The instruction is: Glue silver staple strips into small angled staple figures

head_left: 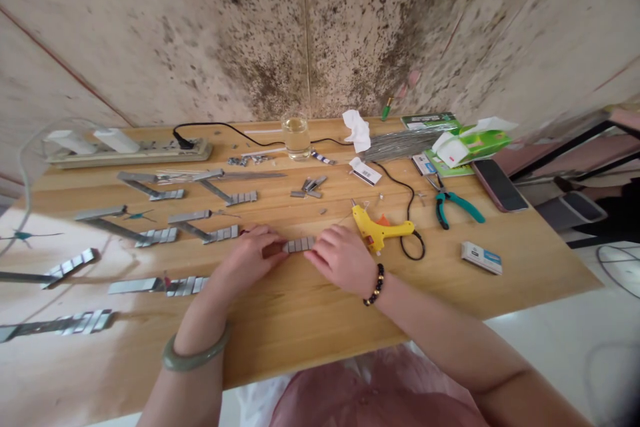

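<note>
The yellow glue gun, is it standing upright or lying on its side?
On its side. The yellow glue gun lies with its broad flank facing up on the wooden table.

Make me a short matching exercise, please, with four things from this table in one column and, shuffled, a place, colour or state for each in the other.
1. Strip
2. Glue gun
3. Pliers
4. Glass

A. Teal handles
B. See-through
C. Between left hand and right hand
D. Yellow body

Pairs: 1-C, 2-D, 3-A, 4-B
</note>
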Demonstrator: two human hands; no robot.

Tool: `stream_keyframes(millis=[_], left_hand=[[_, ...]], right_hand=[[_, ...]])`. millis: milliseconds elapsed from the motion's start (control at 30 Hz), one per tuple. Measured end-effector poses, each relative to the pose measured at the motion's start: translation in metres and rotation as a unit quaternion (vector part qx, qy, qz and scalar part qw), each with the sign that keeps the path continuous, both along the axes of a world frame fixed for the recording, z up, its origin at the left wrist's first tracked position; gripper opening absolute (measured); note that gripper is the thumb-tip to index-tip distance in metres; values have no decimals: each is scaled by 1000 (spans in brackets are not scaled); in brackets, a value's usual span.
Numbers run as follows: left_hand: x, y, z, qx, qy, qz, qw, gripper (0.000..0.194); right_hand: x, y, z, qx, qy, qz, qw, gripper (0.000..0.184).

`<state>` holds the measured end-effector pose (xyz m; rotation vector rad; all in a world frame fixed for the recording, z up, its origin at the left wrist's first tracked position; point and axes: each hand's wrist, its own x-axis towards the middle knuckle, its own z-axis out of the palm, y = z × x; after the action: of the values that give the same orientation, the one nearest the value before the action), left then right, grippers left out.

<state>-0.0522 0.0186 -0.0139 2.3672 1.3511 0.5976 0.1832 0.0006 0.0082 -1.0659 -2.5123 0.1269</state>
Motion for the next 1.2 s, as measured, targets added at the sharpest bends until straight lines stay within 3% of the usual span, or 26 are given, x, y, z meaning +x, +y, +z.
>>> stream_keyframes(millis=[167,400,567,867,1067,1200], left_hand=[[-1,0,3,-5,7,-6,1000,15],[-1,0,7,-43,-11,10,999,25],[5,3,9,-50,-13,58,997,37],[17,16,2,-22,15,103,994,41],[38,28,20,-24,43,48,998,34],[58,47,21,27,59,19,998,29]], right_hand=[[4,5,4,-67,-22,-160,985,16],[8,4,0,-117,-82,-253,957,21],[9,2,3,-127,-110,-208,964,21],[7,1,4,-107,-74,-76,989,19],[1,-1,-5,-113,-12,-21,993,18],[-2,-1,-8,-117,5,2,993,19]])
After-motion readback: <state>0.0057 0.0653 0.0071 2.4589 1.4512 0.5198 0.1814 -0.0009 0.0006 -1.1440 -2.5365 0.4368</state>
